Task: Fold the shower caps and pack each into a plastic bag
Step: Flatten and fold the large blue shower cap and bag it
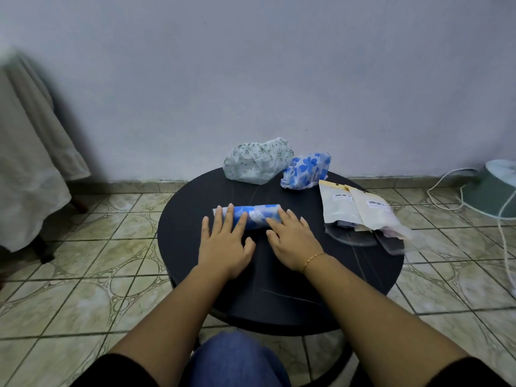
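Blue-flowered rolled cap (pixel 251 215), green-sprigged white cap (pixel 258 160), black table (pixel 279 275)

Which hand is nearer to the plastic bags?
Right. The right hand presses the rolled cap, beside the plastic bags; the left hand lies farther away.

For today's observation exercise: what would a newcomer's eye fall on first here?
Probably the two hands, left hand and right hand, pressing flat on a blue-flowered folded shower cap mid-table. Behind it sit two unfolded caps, and plastic bags lie at the round black table's right edge.
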`<control>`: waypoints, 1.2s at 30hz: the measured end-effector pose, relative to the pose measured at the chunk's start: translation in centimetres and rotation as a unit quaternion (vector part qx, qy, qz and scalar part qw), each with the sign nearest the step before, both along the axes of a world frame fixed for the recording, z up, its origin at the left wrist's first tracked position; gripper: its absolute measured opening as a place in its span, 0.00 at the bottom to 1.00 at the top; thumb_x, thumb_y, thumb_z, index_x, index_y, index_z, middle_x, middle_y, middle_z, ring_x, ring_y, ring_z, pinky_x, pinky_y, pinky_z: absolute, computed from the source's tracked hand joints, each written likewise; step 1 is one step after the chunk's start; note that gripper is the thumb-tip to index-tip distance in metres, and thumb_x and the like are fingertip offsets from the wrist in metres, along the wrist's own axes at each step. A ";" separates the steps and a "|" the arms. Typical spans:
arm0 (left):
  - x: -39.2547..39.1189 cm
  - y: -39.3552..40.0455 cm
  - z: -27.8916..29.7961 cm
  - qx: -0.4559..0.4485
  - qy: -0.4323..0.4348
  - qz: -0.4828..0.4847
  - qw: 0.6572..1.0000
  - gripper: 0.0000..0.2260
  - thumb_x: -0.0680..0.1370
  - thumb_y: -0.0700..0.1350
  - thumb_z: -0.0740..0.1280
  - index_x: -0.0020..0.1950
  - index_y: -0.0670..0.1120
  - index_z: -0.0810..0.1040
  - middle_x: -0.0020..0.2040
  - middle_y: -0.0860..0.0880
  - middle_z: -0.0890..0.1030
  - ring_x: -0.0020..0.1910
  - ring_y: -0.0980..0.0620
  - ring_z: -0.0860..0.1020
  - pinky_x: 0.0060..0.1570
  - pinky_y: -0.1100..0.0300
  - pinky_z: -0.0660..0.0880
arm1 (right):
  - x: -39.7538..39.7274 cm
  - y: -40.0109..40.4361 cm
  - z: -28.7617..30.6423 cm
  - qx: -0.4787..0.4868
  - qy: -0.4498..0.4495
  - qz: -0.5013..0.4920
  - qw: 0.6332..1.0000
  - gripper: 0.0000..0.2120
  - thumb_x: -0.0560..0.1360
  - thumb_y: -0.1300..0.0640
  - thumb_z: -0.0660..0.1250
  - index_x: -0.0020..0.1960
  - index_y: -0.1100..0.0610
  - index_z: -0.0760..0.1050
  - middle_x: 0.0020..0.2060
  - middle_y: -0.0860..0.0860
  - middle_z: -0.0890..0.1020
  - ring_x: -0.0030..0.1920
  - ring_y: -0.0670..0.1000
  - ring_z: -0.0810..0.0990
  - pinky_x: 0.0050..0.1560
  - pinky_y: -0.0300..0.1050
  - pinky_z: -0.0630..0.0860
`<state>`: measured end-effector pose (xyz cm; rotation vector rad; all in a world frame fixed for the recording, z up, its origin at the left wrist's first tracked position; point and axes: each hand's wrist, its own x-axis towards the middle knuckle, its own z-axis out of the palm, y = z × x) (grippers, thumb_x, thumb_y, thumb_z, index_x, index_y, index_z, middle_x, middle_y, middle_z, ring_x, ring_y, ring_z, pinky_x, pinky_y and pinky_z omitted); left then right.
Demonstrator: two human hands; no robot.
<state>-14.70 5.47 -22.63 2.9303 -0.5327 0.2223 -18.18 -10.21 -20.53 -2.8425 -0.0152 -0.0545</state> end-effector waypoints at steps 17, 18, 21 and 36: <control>-2.3 -1.2 0.3 0.008 -0.055 -0.003 0.998 0.37 0.68 0.63 0.31 0.77 0.56 0.42 0.78 0.49 0.40 0.76 0.50 0.35 0.70 0.47 0.32 | -2.4 -0.2 0.1 0.008 -0.060 -0.001 0.998 0.23 0.82 0.49 0.49 0.76 0.50 0.55 0.77 0.52 0.52 0.76 0.51 0.46 0.74 0.48 0.41; -2.4 -1.5 0.5 0.006 -0.060 -0.006 0.998 0.37 0.69 0.64 0.31 0.77 0.56 0.42 0.78 0.49 0.40 0.76 0.49 0.36 0.70 0.47 0.31 | -2.6 -0.6 0.3 0.009 -0.068 -0.002 0.998 0.24 0.82 0.48 0.49 0.76 0.49 0.53 0.77 0.52 0.51 0.77 0.51 0.45 0.74 0.48 0.40; -2.9 -2.8 1.1 -0.002 -0.077 -0.021 0.997 0.36 0.70 0.66 0.32 0.77 0.56 0.43 0.78 0.49 0.41 0.76 0.49 0.36 0.69 0.48 0.29 | -3.7 -2.2 1.1 0.009 -0.099 -0.012 0.995 0.25 0.81 0.45 0.49 0.77 0.47 0.51 0.77 0.51 0.50 0.77 0.50 0.44 0.74 0.47 0.39; -7.2 -23.4 6.1 -0.080 -0.038 -0.206 0.975 0.27 0.81 0.60 0.46 0.78 0.55 0.44 0.78 0.49 0.42 0.77 0.49 0.39 0.73 0.49 0.37 | -12.1 -21.2 4.1 -0.040 -0.126 -0.233 0.964 0.27 0.80 0.42 0.47 0.77 0.47 0.49 0.77 0.51 0.50 0.77 0.51 0.44 0.74 0.50 0.40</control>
